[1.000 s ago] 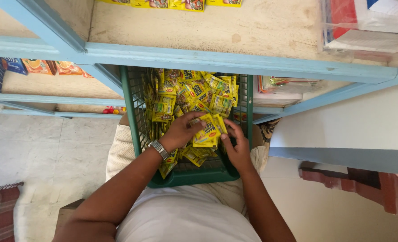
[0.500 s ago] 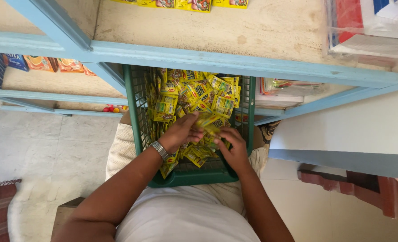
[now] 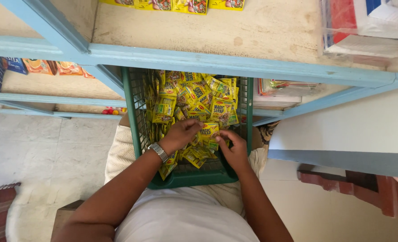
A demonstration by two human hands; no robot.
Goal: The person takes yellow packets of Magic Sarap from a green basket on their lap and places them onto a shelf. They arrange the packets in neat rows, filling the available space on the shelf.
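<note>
A: Your left hand (image 3: 181, 134), the one with the wristwatch (image 3: 158, 152), lies over the heap of yellow sachets (image 3: 194, 101) inside the green basket (image 3: 134, 112). Its fingers curl down onto one sachet (image 3: 209, 130) at the top of the heap, pinching its near edge.

B: And your right hand (image 3: 235, 150)?

A: It sits just to the right of that grip, fingertips pressed against the same sachet and the loose ones under it. Whether it truly holds anything cannot be told; the fingers are bent, not spread.

B: Where does the basket stand, relative to the grip?

A: It surrounds both hands and rests on your lap, its far end pushed under the blue shelf (image 3: 235, 65). More sachets lie on that shelf (image 3: 172, 4), well beyond the grip.

B: What could go wrong from here?

A: In my judgement, three things. The pinch is shallow, so a slick sachet may slip back into the heap. Sachets below the grip already hang near the basket's front rim and could spill over if you stir the heap. The basket is only propped on your lap, so leaning may tip it.
</note>
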